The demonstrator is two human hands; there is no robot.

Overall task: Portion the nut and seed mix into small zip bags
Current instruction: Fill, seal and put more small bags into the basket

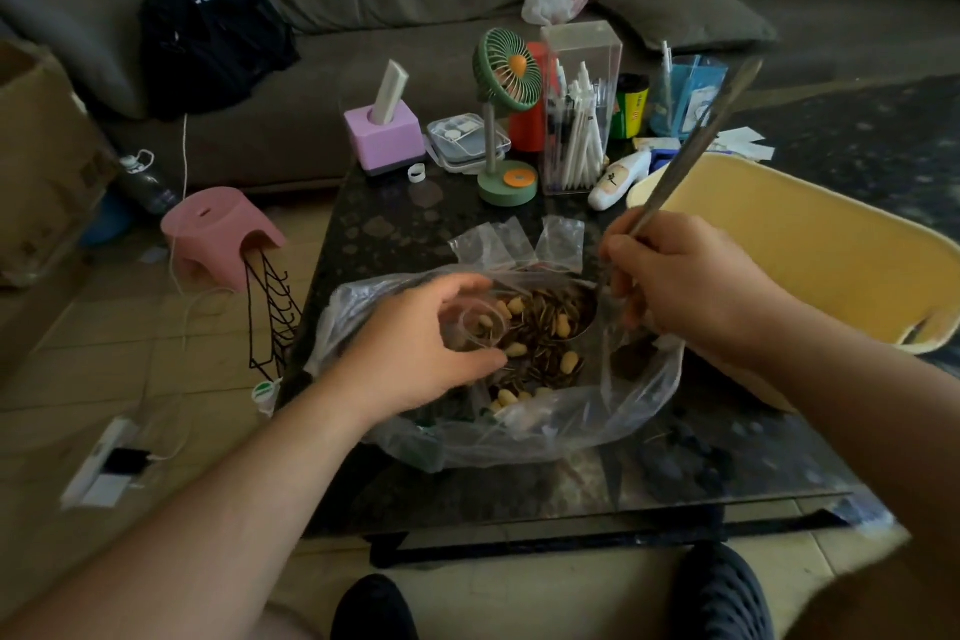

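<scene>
On the dark worktop [395, 234], a large clear bag [545, 426] holds the nut and seed mix [540, 333]. The left hand [415, 348] curls its fingers round what looks like a small zip bag [480, 327] just above the mix. The right hand [691, 276] grips a long metal utensil [696, 140]. Spare small bags [519, 242] lie beyond, near a green fan [506, 73].

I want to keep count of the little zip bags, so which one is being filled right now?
The small zip bag that the left hand holds open over the nut and seed mix. The other small bags lie flat and untouched on the table behind the big bag.
</scene>
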